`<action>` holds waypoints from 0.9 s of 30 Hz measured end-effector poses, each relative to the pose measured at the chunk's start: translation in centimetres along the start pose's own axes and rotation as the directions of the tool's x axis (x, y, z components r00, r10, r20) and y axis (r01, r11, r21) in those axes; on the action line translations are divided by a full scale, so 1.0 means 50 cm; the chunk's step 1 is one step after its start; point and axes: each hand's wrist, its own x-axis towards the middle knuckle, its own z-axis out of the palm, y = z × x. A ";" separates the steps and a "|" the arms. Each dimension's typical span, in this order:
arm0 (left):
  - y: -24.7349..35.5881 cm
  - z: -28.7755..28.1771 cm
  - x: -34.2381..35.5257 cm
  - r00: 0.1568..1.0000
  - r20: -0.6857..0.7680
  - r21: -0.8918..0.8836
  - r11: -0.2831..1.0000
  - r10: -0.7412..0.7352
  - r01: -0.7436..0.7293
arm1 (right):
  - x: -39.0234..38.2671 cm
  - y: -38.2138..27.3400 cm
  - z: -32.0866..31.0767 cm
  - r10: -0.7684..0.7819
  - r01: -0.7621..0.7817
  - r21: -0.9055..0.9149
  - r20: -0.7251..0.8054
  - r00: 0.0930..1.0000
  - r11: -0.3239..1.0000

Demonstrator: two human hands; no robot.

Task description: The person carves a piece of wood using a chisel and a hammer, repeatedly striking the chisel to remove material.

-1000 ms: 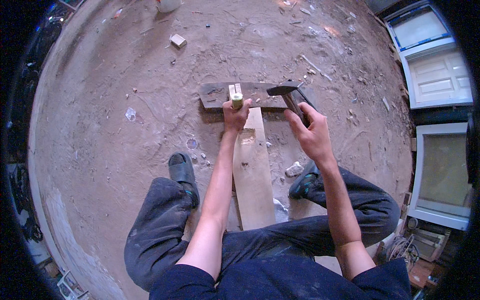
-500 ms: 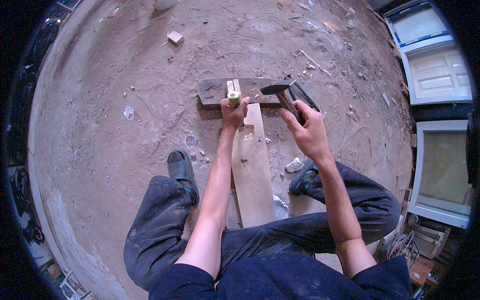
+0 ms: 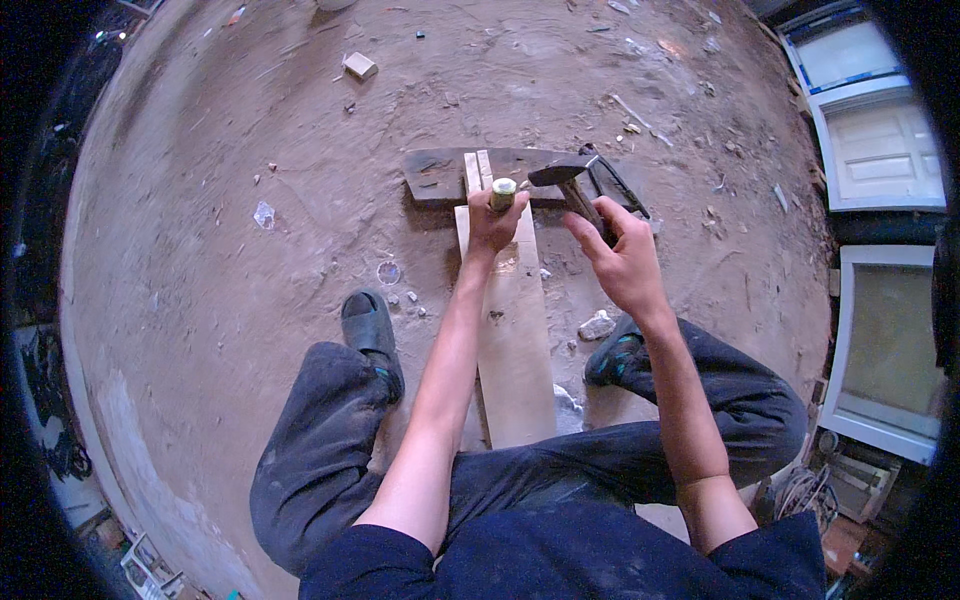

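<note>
My left hand (image 3: 492, 228) is closed around an upright chisel (image 3: 503, 188); its round, pale greenish handle end points up at me, and the blade is hidden below the fist. Under that hand runs a long pale board (image 3: 515, 350), with a rough shiny patch near its far end. Narrow pale wooden strips (image 3: 478, 170) stick out beyond my left hand over a dark plank (image 3: 435, 175) lying crosswise. My right hand (image 3: 625, 255) grips a hammer (image 3: 560, 173) by its wooden handle, head raised just right of the chisel and apart from it.
A black-framed tool, perhaps a hacksaw (image 3: 618, 185), lies at the plank's right end. My sandalled feet flank the board, with a pale stone (image 3: 597, 324) by the right one. A small wooden block (image 3: 360, 66) lies farther off. White-framed panels (image 3: 885, 350) stand along the right.
My left hand has shifted right with the chisel, uncovering more of the board's left corner. The hammer stays raised at nearly the same place. The whole view has shifted slightly.
</note>
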 end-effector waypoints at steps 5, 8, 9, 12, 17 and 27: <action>-0.029 -0.016 -0.015 0.998 -0.029 -0.041 0.998 -0.055 0.053 | -0.004 -0.009 0.004 -0.001 0.000 0.029 0.015 1.000 1.000; -0.015 -0.009 -0.014 0.998 -0.035 -0.058 0.997 -0.044 0.042 | -0.007 -0.019 0.004 -0.035 0.036 0.077 -0.015 0.999 0.996; -0.006 -0.005 -0.013 0.999 -0.033 -0.046 0.999 -0.028 0.027 | -0.007 -0.023 0.005 -0.056 0.059 0.086 -0.039 0.998 0.995; 0.010 -0.004 -0.010 0.999 -0.029 -0.007 1.000 -0.021 0.021 | 0.014 -0.016 0.011 -0.009 0.013 -0.093 0.041 0.999 0.996; -0.002 -0.014 -0.013 0.999 -0.027 -0.004 1.000 -0.031 0.031 | 0.014 -0.029 0.052 0.049 -0.049 0.003 0.005 0.999 0.999; 0.012 -0.003 -0.011 0.999 -0.029 0.037 0.999 0.032 -0.031 | 0.014 -0.019 0.085 -0.111 0.104 -0.147 -0.044 0.993 0.984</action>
